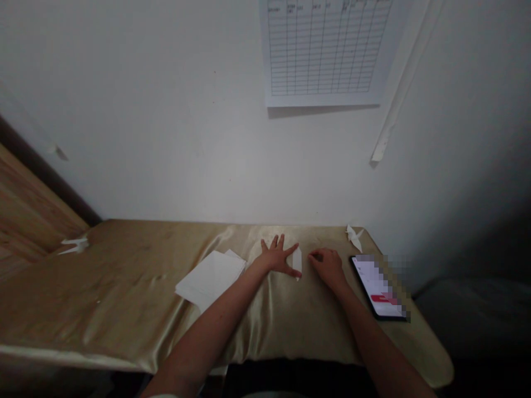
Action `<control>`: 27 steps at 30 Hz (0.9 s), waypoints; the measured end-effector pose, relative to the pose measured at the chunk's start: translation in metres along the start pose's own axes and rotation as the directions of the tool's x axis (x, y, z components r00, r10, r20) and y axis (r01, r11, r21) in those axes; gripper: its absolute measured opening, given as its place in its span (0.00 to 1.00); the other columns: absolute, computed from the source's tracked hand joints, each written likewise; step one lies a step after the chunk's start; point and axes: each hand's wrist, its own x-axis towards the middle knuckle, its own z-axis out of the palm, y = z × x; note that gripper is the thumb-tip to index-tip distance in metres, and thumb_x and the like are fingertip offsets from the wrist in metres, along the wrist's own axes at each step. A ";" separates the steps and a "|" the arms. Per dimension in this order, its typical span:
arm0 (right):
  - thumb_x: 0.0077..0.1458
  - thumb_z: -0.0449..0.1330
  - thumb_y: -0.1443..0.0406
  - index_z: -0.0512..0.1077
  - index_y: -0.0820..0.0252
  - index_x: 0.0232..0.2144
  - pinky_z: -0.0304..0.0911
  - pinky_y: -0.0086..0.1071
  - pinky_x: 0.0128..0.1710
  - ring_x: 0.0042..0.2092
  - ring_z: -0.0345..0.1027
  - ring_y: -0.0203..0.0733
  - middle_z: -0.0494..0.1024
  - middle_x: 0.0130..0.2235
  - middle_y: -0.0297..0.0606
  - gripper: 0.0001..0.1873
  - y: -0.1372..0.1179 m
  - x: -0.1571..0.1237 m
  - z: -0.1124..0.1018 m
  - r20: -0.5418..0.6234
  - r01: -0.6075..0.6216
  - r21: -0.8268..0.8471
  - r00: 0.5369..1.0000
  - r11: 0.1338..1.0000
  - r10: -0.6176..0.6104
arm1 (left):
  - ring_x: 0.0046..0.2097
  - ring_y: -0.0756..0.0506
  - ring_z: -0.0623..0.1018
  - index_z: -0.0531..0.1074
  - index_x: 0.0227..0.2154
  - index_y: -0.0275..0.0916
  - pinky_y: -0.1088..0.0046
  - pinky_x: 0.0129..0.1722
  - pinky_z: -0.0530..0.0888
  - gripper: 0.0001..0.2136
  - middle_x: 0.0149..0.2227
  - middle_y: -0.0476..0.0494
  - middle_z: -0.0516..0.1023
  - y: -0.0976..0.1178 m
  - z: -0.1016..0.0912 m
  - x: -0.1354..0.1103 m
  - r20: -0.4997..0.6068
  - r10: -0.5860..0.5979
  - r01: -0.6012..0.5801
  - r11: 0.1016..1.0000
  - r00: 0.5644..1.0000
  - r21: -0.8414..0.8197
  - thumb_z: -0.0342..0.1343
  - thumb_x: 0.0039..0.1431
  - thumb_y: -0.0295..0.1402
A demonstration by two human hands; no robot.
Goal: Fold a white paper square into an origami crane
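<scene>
head | left hand [276, 257] splayed open, thumb touching folded white paper strip [297, 263] | right hand [327, 266] curled beside it, grip unclear | creased gold satin desk cover [124, 309] | white paper stack [211, 276]

I'm in a plain indoor room, seemingly a modest home or small-office workroom; a ruled chart [326, 50] hangs on the white wall [166, 121]; gold satin cloth [103, 293] covers my table, with loose paper sheets [211, 279] and a smartphone [375, 287] on it.
</scene>
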 end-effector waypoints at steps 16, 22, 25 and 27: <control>0.58 0.57 0.60 0.81 0.57 0.38 0.59 0.38 0.52 0.50 0.69 0.50 0.81 0.44 0.42 0.13 -0.001 -0.001 -0.001 0.010 0.024 -0.030 1.000 0.999 -0.024 | 0.71 0.25 0.46 0.56 0.65 0.64 0.25 0.60 0.40 0.43 0.74 0.42 0.40 0.010 0.013 -0.025 -0.280 0.066 -0.080 0.996 0.958 -0.041 0.63 0.45 0.62; 0.59 0.57 0.60 0.80 0.57 0.37 0.59 0.38 0.53 0.51 0.68 0.49 0.81 0.44 0.42 0.13 -0.001 -0.002 -0.002 -0.004 0.030 -0.016 1.000 0.999 -0.030 | 0.71 0.27 0.50 0.70 0.57 0.60 0.26 0.61 0.40 0.32 0.74 0.43 0.43 0.008 0.021 -0.032 -0.335 0.073 -0.100 0.993 0.939 -0.064 0.63 0.47 0.60; 0.58 0.58 0.60 0.80 0.57 0.37 0.59 0.38 0.53 0.50 0.69 0.49 0.81 0.44 0.42 0.12 -0.001 -0.002 -0.002 0.002 0.023 -0.008 1.000 1.000 -0.023 | 0.71 0.26 0.49 0.68 0.58 0.63 0.25 0.60 0.40 0.35 0.74 0.45 0.39 0.007 0.018 -0.034 -0.279 0.046 -0.076 0.992 0.959 -0.097 0.64 0.45 0.61; 0.58 0.58 0.60 0.80 0.57 0.38 0.59 0.37 0.53 0.50 0.69 0.49 0.81 0.44 0.42 0.12 -0.001 -0.002 -0.002 0.008 0.020 0.000 1.000 1.000 -0.020 | 0.71 0.26 0.47 0.67 0.58 0.65 0.25 0.60 0.40 0.36 0.74 0.46 0.38 0.006 0.016 -0.035 -0.249 0.039 -0.068 0.992 0.968 -0.108 0.64 0.43 0.62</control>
